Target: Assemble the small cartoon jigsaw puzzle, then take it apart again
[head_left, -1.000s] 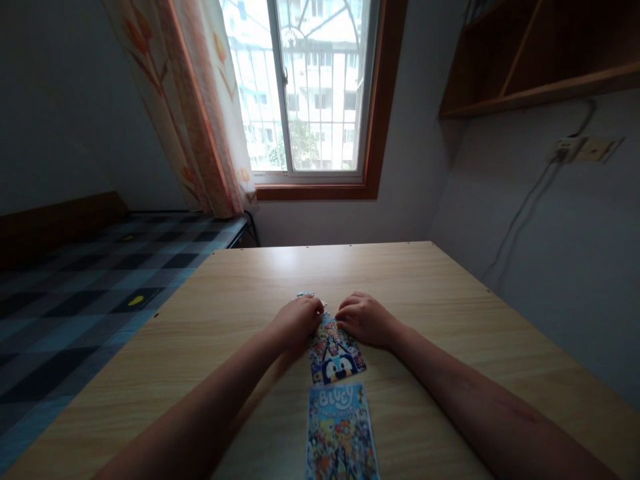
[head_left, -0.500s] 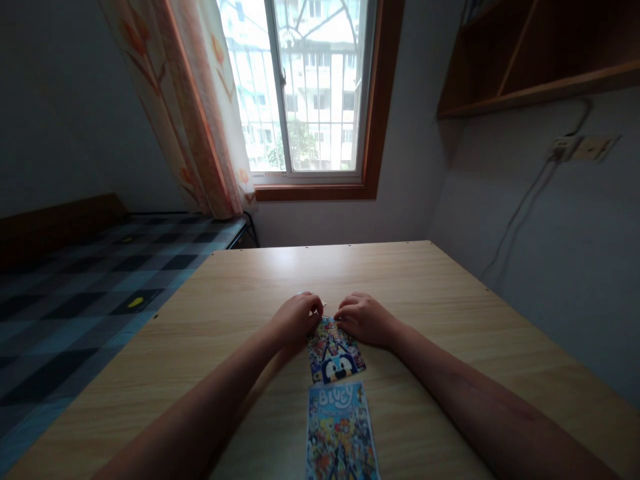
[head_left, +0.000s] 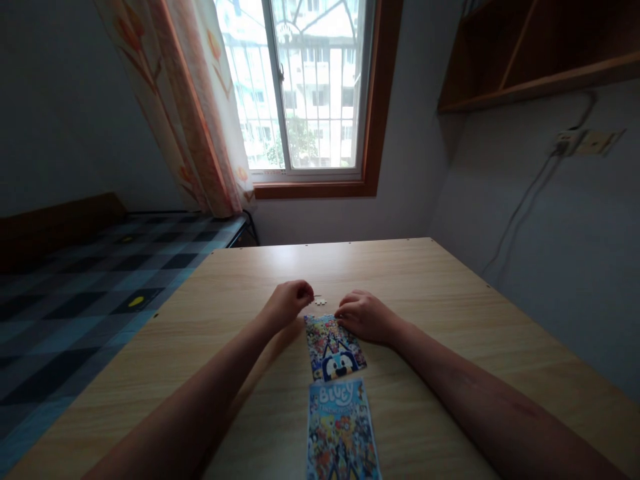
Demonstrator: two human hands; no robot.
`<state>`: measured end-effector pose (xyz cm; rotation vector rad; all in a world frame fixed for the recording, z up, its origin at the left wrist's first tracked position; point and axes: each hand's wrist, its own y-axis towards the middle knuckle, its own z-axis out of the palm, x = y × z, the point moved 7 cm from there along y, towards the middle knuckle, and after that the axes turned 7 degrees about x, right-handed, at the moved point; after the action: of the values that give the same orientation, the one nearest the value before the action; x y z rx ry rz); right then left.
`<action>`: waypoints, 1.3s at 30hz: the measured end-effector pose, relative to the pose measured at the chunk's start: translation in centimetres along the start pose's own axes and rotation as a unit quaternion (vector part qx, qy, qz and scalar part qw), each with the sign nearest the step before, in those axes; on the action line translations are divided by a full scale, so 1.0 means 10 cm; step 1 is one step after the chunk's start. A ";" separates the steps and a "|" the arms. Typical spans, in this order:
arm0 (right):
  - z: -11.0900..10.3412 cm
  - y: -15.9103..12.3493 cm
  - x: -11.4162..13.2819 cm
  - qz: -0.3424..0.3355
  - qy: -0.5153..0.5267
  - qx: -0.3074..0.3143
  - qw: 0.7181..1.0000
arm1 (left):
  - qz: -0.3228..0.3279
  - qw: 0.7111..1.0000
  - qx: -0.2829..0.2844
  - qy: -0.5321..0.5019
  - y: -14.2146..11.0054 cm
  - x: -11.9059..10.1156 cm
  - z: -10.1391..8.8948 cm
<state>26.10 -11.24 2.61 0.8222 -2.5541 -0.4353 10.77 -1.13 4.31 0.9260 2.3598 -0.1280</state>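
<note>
Left hand (head_left: 289, 303) had moved off, pinched, contents unclear, near loose pieces (head_left: 321, 302); half-open right hand (head_left: 367, 318) touched largely joined puzzle (head_left: 333, 340).

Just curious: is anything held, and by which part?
Left hand: too small to tell. Right hand: no clear grip; fingertips at the puzzle's far right corner.

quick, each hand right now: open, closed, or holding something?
Left hand: fingers curled, beside a pale puzzle piece; can't tell if holding anything.
Right hand: fingers bent at the puzzle's far right corner; grip unclear.
</note>
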 end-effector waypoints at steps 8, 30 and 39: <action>0.01 -0.01 -0.01 -0.003 0.000 0.010 1.000 | 0.008 0.986 -0.088 0.143 -0.04 0.10 -0.14; 0.05 -0.04 -0.01 0.007 -0.034 0.008 0.999 | -0.004 0.964 0.128 0.232 -0.16 -0.25 0.26; 0.05 -0.01 0.10 -0.027 -0.013 0.021 0.999 | -0.023 0.968 0.156 0.194 -0.11 -0.17 0.26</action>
<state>25.20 -11.84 2.40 0.9090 -2.5773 -0.4127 12.36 -3.73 3.01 1.1271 2.7770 -0.3775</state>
